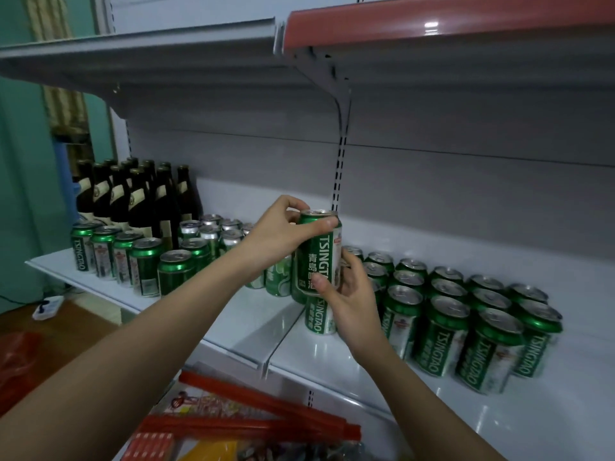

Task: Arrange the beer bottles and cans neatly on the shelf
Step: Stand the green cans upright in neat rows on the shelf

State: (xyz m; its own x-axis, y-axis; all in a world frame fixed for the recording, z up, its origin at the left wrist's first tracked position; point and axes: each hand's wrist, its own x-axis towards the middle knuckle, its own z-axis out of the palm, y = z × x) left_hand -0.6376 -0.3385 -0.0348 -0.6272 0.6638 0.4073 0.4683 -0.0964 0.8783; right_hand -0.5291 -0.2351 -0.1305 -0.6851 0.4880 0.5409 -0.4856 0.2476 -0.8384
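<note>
dim, cool light here, a bluish cast over everything. a white glare spot sits on the red shelf edge (pixel 432 26) up top, and softer sheen shows on the white shelf (pixel 499 420) at right. deep shadow hangs under the upper shelf (pixel 149 64). wide-angle bending curves the edges; the corners go soft, and the dark bottles (pixel 133 194) look murky.

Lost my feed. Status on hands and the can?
Both hands on one green can: left hand at its top, right hand low. Held above another can. Nothing blocking.
</note>
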